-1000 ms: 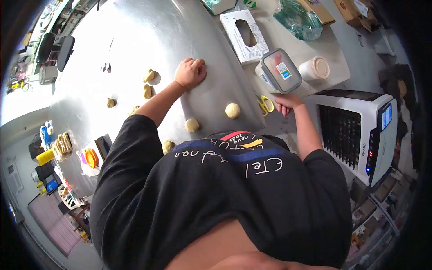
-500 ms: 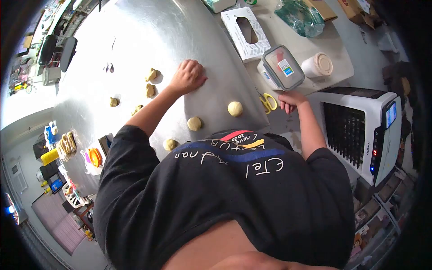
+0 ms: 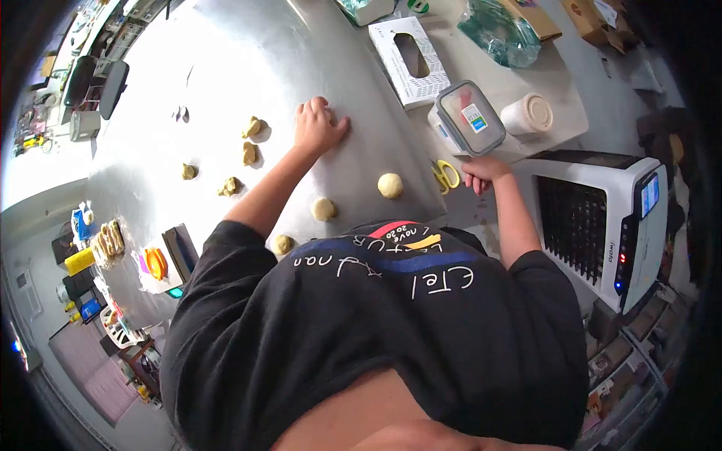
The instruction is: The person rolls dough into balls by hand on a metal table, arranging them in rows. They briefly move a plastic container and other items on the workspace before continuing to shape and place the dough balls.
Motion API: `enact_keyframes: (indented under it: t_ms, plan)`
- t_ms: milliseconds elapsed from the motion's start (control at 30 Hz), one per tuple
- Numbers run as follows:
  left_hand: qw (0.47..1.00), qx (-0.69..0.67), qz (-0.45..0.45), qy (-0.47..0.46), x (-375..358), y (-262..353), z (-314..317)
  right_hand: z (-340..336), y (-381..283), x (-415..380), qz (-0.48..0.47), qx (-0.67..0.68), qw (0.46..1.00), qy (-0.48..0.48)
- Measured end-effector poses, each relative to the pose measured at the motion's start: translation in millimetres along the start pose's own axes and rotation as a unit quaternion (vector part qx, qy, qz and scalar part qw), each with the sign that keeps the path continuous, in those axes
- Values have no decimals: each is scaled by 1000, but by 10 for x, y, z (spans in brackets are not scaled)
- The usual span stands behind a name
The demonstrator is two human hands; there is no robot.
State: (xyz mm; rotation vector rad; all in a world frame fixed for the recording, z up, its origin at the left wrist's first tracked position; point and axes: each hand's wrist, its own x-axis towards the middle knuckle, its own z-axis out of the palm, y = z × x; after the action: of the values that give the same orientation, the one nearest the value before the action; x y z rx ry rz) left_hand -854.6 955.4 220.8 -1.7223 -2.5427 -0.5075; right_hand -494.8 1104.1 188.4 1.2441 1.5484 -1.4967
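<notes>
On the metal table, my left hand point(image 3: 317, 129) is cupped over a small dough ball point(image 3: 331, 116), of which only a sliver shows between thumb and fingers. Three pale round dough balls, the nearest to that hand being one dough ball point(image 3: 323, 209), lie between my forearm and my shirt. Left of the forearm are several rough brownish-yellow lumps, among them one lump point(image 3: 253, 126) and another lump point(image 3: 229, 186). My right hand point(image 3: 486, 173) hangs with curled fingers at the table's edge, holding nothing I can see. Yellow-handled scissors point(image 3: 445, 177) are beside it.
Right of the metal table point(image 3: 361, 98), a lower surface bears a lidded plastic container point(image 3: 468, 120), a white lidded tub point(image 3: 528, 114), an open white box point(image 3: 410, 64) and a green plastic bag point(image 3: 500, 34). An air cooler point(image 3: 602, 225) stands at my right. Orange rings point(image 3: 156, 263) lie at left.
My left hand has shifted slightly and turned, its thumb now out to the side and the dough under it partly showing. My right hand stays about where it was.
</notes>
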Motion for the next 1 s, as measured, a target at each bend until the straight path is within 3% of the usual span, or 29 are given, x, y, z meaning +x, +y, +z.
enact_keyframes:
  t_ms: [33,133,167,200,267,500,600,667,700,767,867,1000]
  plan:
    - [996,3,32,-87,-33,-20,-123,-7,-1,7,9,-3,1000,-15]
    - [989,-48,98,-102,-22,-304,-149,-11,35,63,19,5,1000,-21]
    - [982,-53,82,-162,10,-253,-310,5,44,55,19,7,1000,-23]
    - [982,-53,82,-163,22,-302,-285,7,49,34,14,0,1000,-16]
    - [973,-24,178,-143,76,-407,-211,3,60,45,8,-7,1000,-6]
    - [975,-38,138,-170,127,-454,-107,15,49,25,12,30,999,12]
    - [970,-55,179,-154,171,-494,-114,23,14,-6,18,31,999,9]
    - [956,-47,273,-99,206,-519,-136,18,-1,-10,21,28,999,13]
    - [956,-47,272,-100,233,-545,-108,16,7,5,22,24,999,12]
    - [904,-92,400,-115,308,-620,-7,19,2,20,24,16,1000,9]
    - [904,-167,378,-109,320,-687,115,17,-13,-18,25,24,999,11]
    - [913,-144,372,-82,344,-654,100,19,-46,-54,16,17,1000,12]
